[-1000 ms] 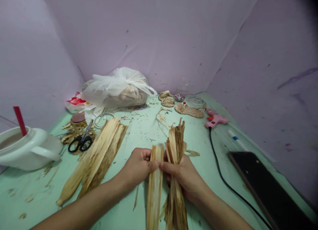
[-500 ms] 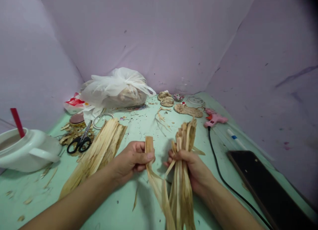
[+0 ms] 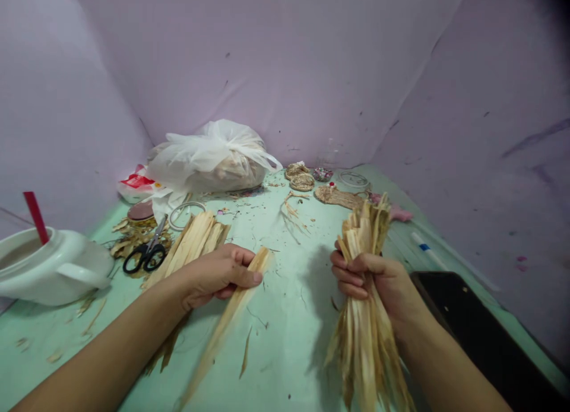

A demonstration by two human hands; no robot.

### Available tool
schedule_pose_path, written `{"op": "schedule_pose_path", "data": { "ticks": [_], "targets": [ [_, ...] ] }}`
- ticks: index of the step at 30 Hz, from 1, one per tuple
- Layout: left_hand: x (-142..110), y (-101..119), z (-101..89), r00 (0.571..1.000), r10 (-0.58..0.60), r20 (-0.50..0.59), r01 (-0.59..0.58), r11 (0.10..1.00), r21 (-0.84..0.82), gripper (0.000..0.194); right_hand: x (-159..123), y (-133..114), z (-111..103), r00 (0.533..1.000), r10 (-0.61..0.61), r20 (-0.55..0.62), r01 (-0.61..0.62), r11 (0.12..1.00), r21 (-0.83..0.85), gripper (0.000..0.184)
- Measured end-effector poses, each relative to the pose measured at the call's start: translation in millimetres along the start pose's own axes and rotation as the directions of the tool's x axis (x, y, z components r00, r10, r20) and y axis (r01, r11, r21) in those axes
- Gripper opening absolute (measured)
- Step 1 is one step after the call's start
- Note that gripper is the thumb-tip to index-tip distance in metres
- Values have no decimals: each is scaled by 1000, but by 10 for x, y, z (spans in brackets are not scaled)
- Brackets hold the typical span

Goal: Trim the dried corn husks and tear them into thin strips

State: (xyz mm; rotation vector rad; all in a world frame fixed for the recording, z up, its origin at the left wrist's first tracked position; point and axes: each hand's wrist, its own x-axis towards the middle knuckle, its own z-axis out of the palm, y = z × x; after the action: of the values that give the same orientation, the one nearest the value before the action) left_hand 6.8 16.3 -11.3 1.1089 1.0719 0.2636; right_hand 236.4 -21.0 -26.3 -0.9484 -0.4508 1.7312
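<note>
My left hand [image 3: 229,275] pinches one end of a single pale dried leaf strip [image 3: 231,320], which trails down toward the near edge, slightly blurred. Wrapped in my right hand [image 3: 374,278] is a thick bundle of dried leaf strips [image 3: 363,341], held upright above the table, its lower ends fanned out. Under and behind my left forearm lies a flat pile of similar dried strips [image 3: 198,237]. Black-handled scissors [image 3: 145,256] rest just left of that pile.
A white teapot-like vessel [image 3: 80,263] holding a red stick stands at left. Behind are a filled white plastic bag [image 3: 218,159], a woven sole shape [image 3: 336,196], woven rounds [image 3: 301,181] and a pink glue gun [image 3: 401,214], partly hidden. A dark phone-like slab [image 3: 472,323] lies at right.
My hands have moved apart. The left one has drawn a strip away from the bundle to the left, and the right one has carried the bundle rightward, now covering part of the glue gun.
</note>
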Motion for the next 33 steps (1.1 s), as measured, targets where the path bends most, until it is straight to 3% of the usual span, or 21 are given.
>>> {"op": "schedule_pose_path", "data": {
  "ticks": [3, 5, 8, 10, 14, 17, 24, 27, 29, 33],
  "targets": [
    [60, -64, 129, 995, 93, -25, -95, 994, -51, 30, -26, 240, 103, 1000, 30, -9, -31, 994, -106, 29],
    [94, -106, 238, 989, 146, 21, -144, 988, -63, 38, -42, 410, 155, 996, 89, 10, -86, 976, -198, 35],
    [109, -136, 391, 958, 255, 134, -245, 966, -86, 40, -56, 569, 195, 995, 86, 51, -64, 941, -333, 30],
    [102, -133, 452, 946, 297, 133, -285, 953, -101, 33, -60, 591, 202, 997, 73, 21, -60, 922, -382, 27],
    [89, -112, 457, 980, 190, -65, -190, 982, 2, 12, -53, 550, 193, 997, 61, -51, -76, 922, -380, 22],
    [99, -118, 435, 980, 133, -147, -127, 991, 46, 15, -42, 544, 172, 997, 38, -64, -61, 910, -410, 21],
    [123, -189, 509, 966, 220, -134, -219, 975, 24, 20, -29, 576, 149, 998, 1, -62, -32, 860, -510, 20],
    [115, -197, 534, 968, 247, -39, -249, 966, -70, 22, -40, 576, 157, 999, -2, -32, -15, 852, -523, 14],
    [113, -203, 526, 972, 235, 28, -229, 964, -138, 23, -47, 574, 162, 1000, 27, -6, -26, 867, -497, 9],
    [131, -231, 454, 977, 211, 21, -200, 951, -235, 28, -38, 544, 180, 994, 104, 36, -87, 941, -327, 7]
  ]
}}
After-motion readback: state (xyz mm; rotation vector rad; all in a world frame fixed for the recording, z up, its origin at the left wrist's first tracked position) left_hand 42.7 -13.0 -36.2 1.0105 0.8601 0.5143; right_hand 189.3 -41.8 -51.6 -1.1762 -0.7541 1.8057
